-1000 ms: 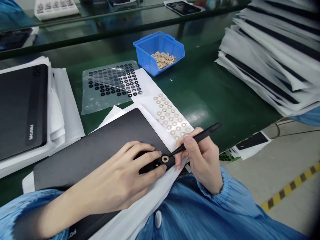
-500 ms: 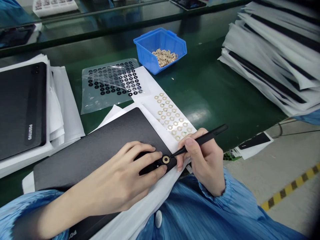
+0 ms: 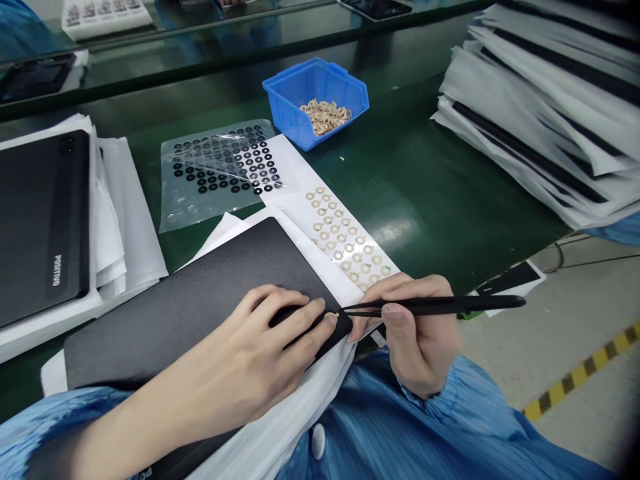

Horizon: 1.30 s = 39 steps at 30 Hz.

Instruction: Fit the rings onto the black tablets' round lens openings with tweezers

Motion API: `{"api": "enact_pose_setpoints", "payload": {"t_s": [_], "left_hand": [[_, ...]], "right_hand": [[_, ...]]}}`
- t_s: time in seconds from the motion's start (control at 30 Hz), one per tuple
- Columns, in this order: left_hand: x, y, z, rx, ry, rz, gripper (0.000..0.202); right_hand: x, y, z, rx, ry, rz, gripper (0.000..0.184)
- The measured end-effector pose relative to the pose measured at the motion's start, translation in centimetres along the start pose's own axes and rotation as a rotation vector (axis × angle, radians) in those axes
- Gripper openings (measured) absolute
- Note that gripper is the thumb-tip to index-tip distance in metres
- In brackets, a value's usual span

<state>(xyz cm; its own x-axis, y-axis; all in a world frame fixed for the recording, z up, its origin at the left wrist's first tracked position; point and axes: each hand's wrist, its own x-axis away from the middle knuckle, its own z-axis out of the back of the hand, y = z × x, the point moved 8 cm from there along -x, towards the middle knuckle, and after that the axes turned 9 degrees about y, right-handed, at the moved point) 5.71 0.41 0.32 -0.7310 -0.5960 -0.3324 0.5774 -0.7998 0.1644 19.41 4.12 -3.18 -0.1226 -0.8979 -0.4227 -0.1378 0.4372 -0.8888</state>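
Note:
A black tablet back cover (image 3: 210, 280) lies on white wrapping at the table's near edge. Across it rests my left hand (image 3: 260, 340), its fingers stretched out and slightly apart. Two of its fingertips press beside a small tan ring (image 3: 331, 315) near the cover's corner, partly covering it. My right hand (image 3: 417, 333) is closed round black tweezers (image 3: 450, 305), held nearly level. Their tips reach the edge of the ring; whether they grip it I cannot tell. Beyond the cover lies a white sheet of tan ring stickers (image 3: 345, 233).
A blue bin (image 3: 287, 110) of tan pieces stands at the back. Beside it lies a clear bag of black rings (image 3: 200, 193). Wrapped covers are stacked left (image 3: 40, 220) and right (image 3: 510, 127). Yellow-black tape (image 3: 575, 377) marks the floor.
The tweezers have swung lower and flatter, their rear end now pointing right. My left fingertips have closed in over the ring, which was fully visible before.

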Motion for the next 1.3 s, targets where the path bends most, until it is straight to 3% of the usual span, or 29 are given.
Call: {"api": "enact_pose_setpoints", "payload": {"t_s": [0.3,0.63,0.97,1.1,1.2,1.3], "left_hand": [[0.0,0.3,-0.6,-0.117,-0.065,-0.030,0.032],[-0.1,-0.7,0.3,-0.086,0.089,0.054,0.026],[-0.1,-0.9,0.6,-0.053,0.116,0.084,0.026],[0.0,-0.9,0.5,-0.031,0.093,0.096,0.028],[-0.1,-1.0,0.1,-0.018,0.043,0.113,0.030],[-0.1,-1.1,0.0,0.002,0.034,0.127,0.030]], "right_hand": [[-0.2,-0.6,-0.2,0.034,-0.031,0.051,0.012],[-0.1,-1.2,-0.4,0.095,-0.004,0.145,0.016],[-0.1,-1.7,-1.5,0.101,-0.167,0.055,0.014],[-4.2,-3.6,-2.4,0.187,-0.244,0.158,0.007],[-11.0,-4.3,-3.8,0.318,-0.212,0.281,0.013],[-19.1,-2.7,-6.4,0.341,-0.188,0.310,0.016]]}}
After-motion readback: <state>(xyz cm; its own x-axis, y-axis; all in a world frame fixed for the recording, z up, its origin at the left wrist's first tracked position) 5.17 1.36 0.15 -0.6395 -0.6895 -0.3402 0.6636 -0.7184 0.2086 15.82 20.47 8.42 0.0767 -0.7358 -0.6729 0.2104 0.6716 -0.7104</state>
